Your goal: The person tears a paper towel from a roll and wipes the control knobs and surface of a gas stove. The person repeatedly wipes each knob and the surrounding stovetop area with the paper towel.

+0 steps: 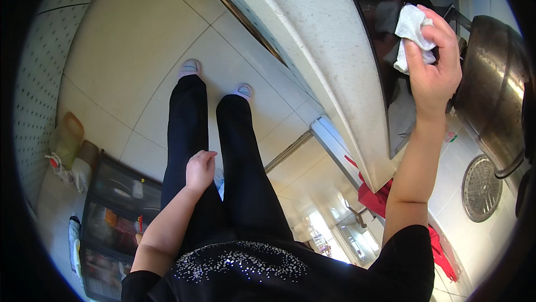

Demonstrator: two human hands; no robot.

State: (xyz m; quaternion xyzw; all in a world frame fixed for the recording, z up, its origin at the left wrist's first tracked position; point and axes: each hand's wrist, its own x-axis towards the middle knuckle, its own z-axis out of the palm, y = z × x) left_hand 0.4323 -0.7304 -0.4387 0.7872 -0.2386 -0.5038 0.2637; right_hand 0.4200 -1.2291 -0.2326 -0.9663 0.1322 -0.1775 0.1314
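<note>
My right hand [439, 55] grips a crumpled white cloth or paper wipe [412, 36] between thumb and fingers. It is over the shiny black glass cooktop [383, 46], which mirrors the wipe; whether the two touch is hard to tell. Just right of that hand is a large, browned metal pan [490, 88]. Part of a dark pan support [456, 17] shows beyond my fingers. My left hand [202, 170] hangs in front of my thighs, fingers loosely curled together, and nothing shows in it. Its palm is hidden.
A pale stone counter edge [310, 46] runs along the cooktop. Red cloth [377, 197] hangs by its corner. A perforated metal disc [482, 189] is against the white tiles. At left are bottles [69, 134] and a dark glass-fronted cabinet [121, 197].
</note>
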